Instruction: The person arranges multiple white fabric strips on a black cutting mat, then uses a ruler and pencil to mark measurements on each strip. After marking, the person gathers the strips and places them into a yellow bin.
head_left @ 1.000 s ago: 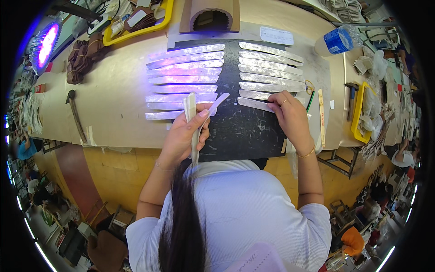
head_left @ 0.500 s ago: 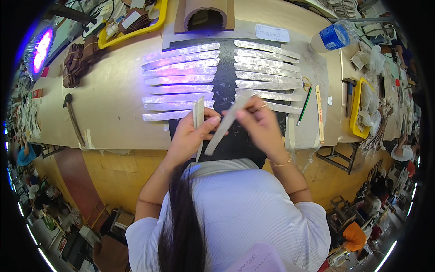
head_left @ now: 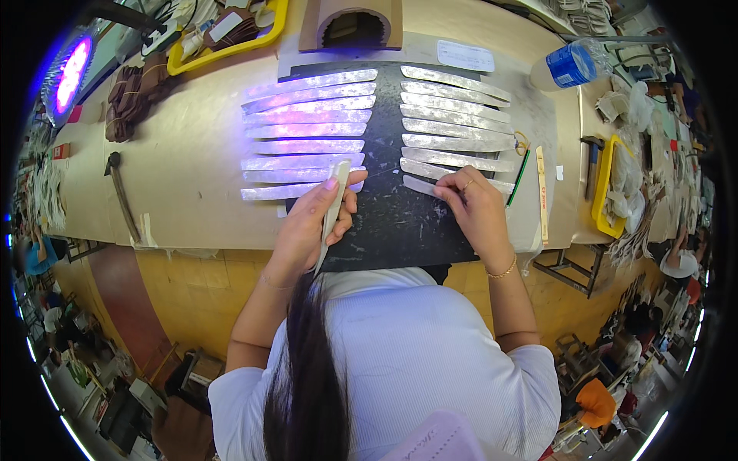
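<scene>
My left hand (head_left: pixel 306 219) is closed around a small bundle of thin pale strips (head_left: pixel 337 198), held upright over the near left part of a black mat (head_left: pixel 388 230). To the right, my right hand (head_left: pixel 478 206) pinches the outer end of a silvery pale strip (head_left: pixel 417 184) lying at the near end of the right-hand column. Farther up that column are several similar strips (head_left: pixel 457 126), side by side across the mat's right edge. A matching column of strips (head_left: pixel 307 146) lies on the left, tinted purple by a lamp. My left hand partly covers its nearest strips.
A brown arched block (head_left: pixel 350 11) stands at the far edge. Right of the strips are a green pencil (head_left: pixel 519 178), a ruler (head_left: pixel 541 192), a hammer (head_left: pixel 591 165) and a yellow tray (head_left: pixel 602 200). A bottle (head_left: pixel 565 67) lies farther back. Another hammer (head_left: pixel 123 200) lies left.
My right hand has moved right, away from the left hand, carrying one strip from in front of me down to the near end of the right column. My left hand keeps its bundle.
</scene>
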Demonstrator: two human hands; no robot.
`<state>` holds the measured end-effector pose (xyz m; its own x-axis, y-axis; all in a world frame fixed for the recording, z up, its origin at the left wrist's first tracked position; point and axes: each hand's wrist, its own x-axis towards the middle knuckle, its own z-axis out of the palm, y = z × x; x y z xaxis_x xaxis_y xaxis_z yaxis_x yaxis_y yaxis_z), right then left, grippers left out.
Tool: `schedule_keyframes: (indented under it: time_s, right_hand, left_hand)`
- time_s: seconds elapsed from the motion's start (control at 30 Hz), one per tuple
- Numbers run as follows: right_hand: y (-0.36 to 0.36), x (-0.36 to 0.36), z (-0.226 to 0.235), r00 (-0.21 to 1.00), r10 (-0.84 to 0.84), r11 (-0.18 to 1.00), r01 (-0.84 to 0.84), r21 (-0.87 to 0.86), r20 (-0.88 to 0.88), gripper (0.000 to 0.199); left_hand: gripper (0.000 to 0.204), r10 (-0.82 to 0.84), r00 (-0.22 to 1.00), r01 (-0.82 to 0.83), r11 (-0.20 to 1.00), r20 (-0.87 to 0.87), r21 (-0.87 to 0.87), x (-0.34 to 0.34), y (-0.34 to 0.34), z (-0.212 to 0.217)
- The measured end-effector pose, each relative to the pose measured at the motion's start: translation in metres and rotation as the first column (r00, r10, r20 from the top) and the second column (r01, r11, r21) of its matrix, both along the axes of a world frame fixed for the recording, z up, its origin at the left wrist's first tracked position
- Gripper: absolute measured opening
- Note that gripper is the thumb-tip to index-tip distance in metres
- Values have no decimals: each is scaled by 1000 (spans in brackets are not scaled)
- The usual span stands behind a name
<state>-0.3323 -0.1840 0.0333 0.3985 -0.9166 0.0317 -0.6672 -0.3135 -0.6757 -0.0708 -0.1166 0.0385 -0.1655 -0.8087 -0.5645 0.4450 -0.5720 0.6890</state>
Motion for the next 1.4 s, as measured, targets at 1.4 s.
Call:
schedule_keyframes:
  time_s: [1.4]
  right_hand:
    - [26, 107, -9, 932, -178, 708, -103, 699, 317, 11]
  left_hand:
    - [40, 160, 829, -130, 987, 536, -94, 101, 33, 30]
